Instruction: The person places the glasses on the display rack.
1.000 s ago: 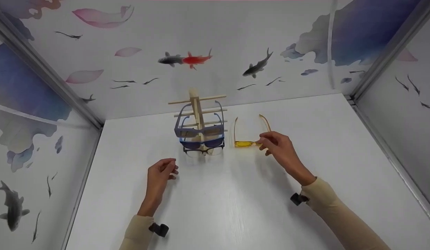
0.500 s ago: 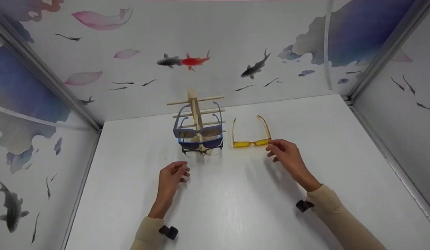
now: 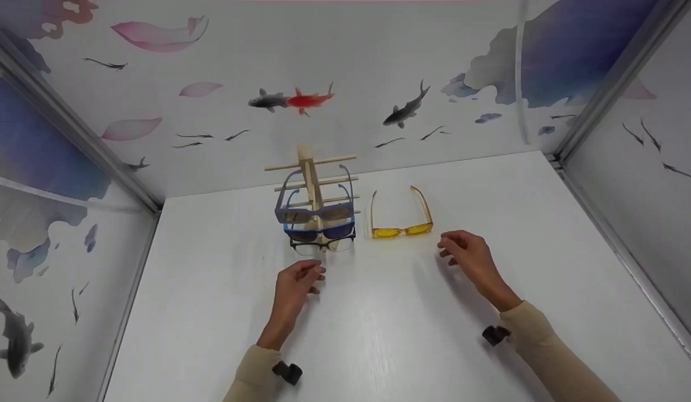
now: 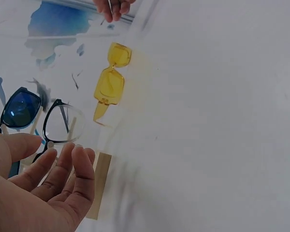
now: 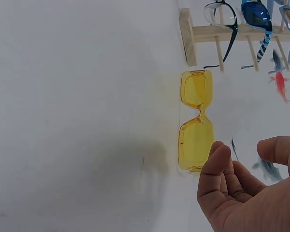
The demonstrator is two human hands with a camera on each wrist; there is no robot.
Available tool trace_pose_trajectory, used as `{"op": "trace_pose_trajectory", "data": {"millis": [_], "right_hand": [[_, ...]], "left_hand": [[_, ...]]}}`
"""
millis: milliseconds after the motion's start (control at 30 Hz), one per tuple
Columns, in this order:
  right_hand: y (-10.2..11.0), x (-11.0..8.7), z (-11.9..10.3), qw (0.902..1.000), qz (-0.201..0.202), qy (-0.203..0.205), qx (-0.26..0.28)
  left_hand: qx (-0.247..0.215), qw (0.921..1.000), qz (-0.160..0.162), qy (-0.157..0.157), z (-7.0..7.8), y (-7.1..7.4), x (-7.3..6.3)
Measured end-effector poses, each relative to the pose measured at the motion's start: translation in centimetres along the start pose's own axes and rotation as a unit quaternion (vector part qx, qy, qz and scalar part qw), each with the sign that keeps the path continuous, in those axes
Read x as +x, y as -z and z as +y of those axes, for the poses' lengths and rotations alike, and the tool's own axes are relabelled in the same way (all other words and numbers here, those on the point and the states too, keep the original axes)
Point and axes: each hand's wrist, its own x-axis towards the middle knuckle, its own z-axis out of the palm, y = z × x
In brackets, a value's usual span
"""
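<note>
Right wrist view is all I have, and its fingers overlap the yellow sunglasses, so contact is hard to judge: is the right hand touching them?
Observer: No, the head view shows a gap between the right hand and the yellow sunglasses.
Operator: Anything nearby that I can't see?
Observer: Yes, the left hand, just in front of the wooden eyewear rack.
Operator: And are the sunglasses folded?
Observer: No, in the head view both temples are open, pointing toward the back wall.

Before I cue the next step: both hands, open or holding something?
Left hand: open, fingers loosely curled, holding nothing.
Right hand: open, holding nothing, near the yellow sunglasses.
</note>
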Motion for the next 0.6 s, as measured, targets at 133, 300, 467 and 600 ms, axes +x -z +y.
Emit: {"op": "trace_pose_trajectory", "data": {"millis": [133,300,467,600], "right_hand": [[0.4,0.0,0.6,1.0,0.004,-0.008,0.001],[0.8,0.2,1.4,0.9997,0.009,-0.02,0.003],[1.2,0.5,1.9,0.9995,0.017,-0.024,0.004],[1.3,0.8,2.2,0.9994,0.021,-0.027,-0.002]], "left_hand": [[-0.007,0.9999,-0.01,-0.007,0.1,-1.1,0.2],[-0.012,0.9995,-0.02,-0.021,0.2,-2.5,0.5],[-0.017,0.9992,-0.027,-0.026,0.2,-3.9,1.1],[-0.005,0.9992,-0.032,-0.022,0.3,-4.9,1.4]]}}
